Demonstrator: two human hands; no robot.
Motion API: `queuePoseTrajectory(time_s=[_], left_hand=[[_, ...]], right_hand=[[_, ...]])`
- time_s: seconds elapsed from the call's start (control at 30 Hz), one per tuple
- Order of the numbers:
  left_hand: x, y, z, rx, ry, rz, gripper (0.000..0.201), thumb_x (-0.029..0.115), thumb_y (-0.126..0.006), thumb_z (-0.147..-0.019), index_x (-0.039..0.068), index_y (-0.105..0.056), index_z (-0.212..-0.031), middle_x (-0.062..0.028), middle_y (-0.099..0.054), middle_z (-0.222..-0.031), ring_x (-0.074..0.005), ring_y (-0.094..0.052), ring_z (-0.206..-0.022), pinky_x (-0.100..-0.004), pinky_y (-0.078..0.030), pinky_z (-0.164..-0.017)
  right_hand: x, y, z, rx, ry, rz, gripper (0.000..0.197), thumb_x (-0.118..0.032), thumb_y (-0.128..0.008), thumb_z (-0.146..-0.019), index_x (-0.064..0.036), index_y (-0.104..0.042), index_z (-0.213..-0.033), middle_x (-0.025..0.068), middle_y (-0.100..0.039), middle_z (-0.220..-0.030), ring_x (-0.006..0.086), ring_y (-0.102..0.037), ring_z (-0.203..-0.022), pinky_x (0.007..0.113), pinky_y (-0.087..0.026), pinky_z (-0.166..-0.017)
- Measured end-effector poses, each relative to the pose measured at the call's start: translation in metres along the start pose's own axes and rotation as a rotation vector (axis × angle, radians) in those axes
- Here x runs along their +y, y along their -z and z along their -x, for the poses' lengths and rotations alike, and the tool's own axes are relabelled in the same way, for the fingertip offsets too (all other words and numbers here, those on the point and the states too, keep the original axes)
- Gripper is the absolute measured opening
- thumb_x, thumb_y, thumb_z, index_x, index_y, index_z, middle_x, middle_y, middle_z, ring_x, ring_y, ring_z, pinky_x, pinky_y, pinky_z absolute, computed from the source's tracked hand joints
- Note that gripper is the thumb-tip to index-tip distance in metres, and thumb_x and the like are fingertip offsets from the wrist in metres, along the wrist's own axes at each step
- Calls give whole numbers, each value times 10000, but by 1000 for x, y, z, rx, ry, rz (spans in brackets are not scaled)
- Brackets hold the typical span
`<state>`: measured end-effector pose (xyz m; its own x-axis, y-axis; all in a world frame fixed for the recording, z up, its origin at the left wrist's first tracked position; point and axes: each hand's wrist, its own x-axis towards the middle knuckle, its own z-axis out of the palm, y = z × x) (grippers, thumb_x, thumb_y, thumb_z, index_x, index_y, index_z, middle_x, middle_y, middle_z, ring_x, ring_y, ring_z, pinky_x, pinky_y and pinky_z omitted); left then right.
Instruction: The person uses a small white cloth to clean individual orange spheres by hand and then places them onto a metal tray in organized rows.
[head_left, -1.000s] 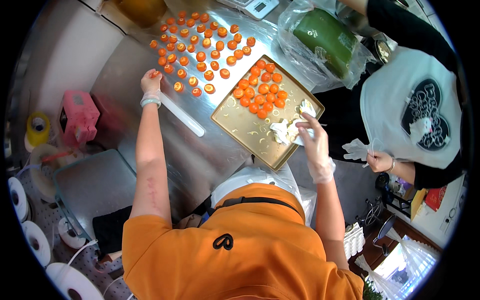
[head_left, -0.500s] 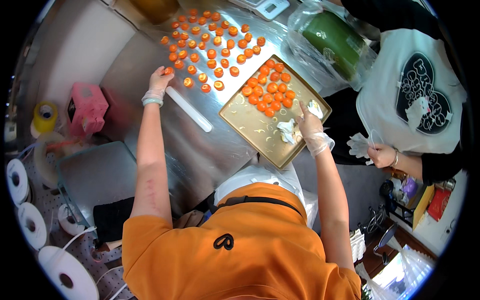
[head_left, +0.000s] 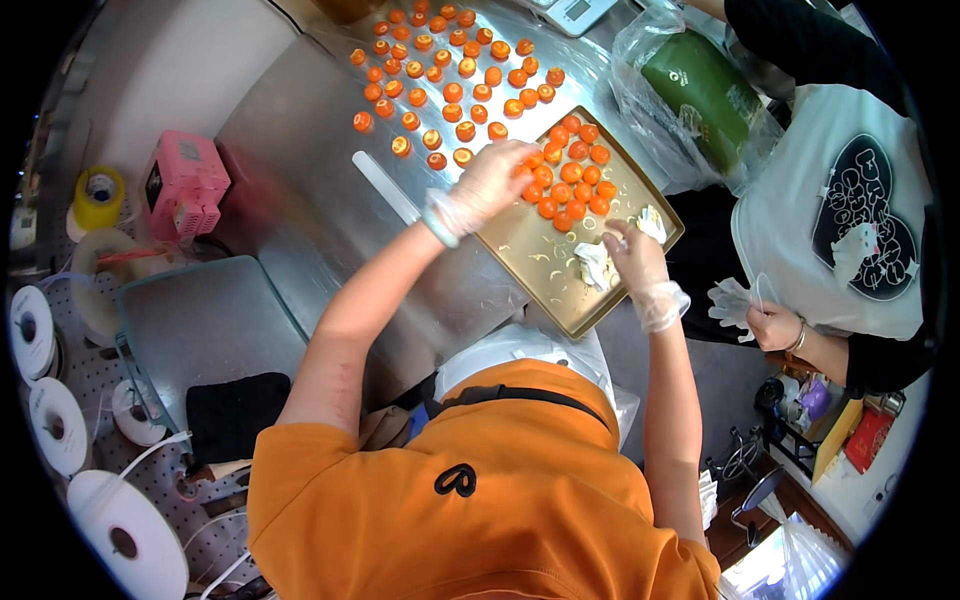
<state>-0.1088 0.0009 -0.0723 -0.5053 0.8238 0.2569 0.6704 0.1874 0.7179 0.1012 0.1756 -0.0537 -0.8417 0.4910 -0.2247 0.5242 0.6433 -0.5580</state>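
My left hand (head_left: 490, 185), in a clear glove, reaches over the left side of a gold baking tray (head_left: 520, 268). Its fingers curl round a small orange ball (head_left: 522, 171) at the edge of a cluster of similar balls (head_left: 571, 172). My gloved right hand (head_left: 640, 262) hovers above the tray's near right part, holding nothing, fingers bent and apart. Crumpled white tissue (head_left: 593, 265) lies beside it, and another wad (head_left: 652, 222) sits near the tray's right corner. Many orange balls with pale tops (head_left: 453, 92) stand spaced out on the metal table.
A white plastic strip (head_left: 385, 187) lies left of the tray. Beyond the tray are a bagged green package (head_left: 700, 95) and a scale (head_left: 570, 12). A co-worker's hand (head_left: 775, 328) holds loose gloves at the right. A pink device (head_left: 185, 185) stands far left.
My left hand has come from the balls on the table across to the tray. My right hand has shifted slightly, its fingers now bent above the tray. The view has shifted a little.
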Motion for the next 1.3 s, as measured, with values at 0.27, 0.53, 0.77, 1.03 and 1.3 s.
queuePoseTrajectory(time_s=[0.27,0.53,0.77,1.03,1.3], left_hand=[[29,-94,-42,-148,-158,-237,335,169,-707,-756,46,-627,-1058,-105,-620,-1002,-275,-553,-1006,-391,-423,-871],[15,-140,-84,-411,-162,-475,339,290,-728,-747,95,-681,-1021,-78,-647,-968,-261,-533,-1045,-426,-390,-918],[3,-138,-117,-711,-90,-457,235,266,-695,-781,71,-699,-912,-151,-673,-859,-309,-613,-928,-439,-389,-910],[19,-135,-115,-651,-198,-577,282,317,-631,-811,46,-694,-861,-168,-667,-853,-331,-609,-926,-432,-408,-892],[23,-133,-118,-640,-174,-513,256,289,-632,-788,50,-696,-855,-169,-673,-876,-354,-623,-868,-442,-439,-860]], right_hand=[[6,-8,75,-46,-47,-455,253,-163,-447,-892,15,-620,-942,206,-593,-921,365,-576,-886,387,-440,-839],[8,-6,89,58,-31,-486,284,23,-424,-845,20,-576,-1084,174,-523,-1043,323,-539,-961,339,-425,-855],[18,0,82,79,-56,-527,302,42,-423,-830,14,-570,-1092,161,-513,-1005,307,-533,-886,337,-431,-828],[16,2,95,145,-63,-576,285,28,-425,-842,20,-577,-1083,168,-520,-1033,314,-547,-941,341,-427,-862],[14,4,94,192,-131,-655,271,50,-478,-857,2,-571,-1106,125,-523,-1036,239,-531,-926,291,-428,-833]])
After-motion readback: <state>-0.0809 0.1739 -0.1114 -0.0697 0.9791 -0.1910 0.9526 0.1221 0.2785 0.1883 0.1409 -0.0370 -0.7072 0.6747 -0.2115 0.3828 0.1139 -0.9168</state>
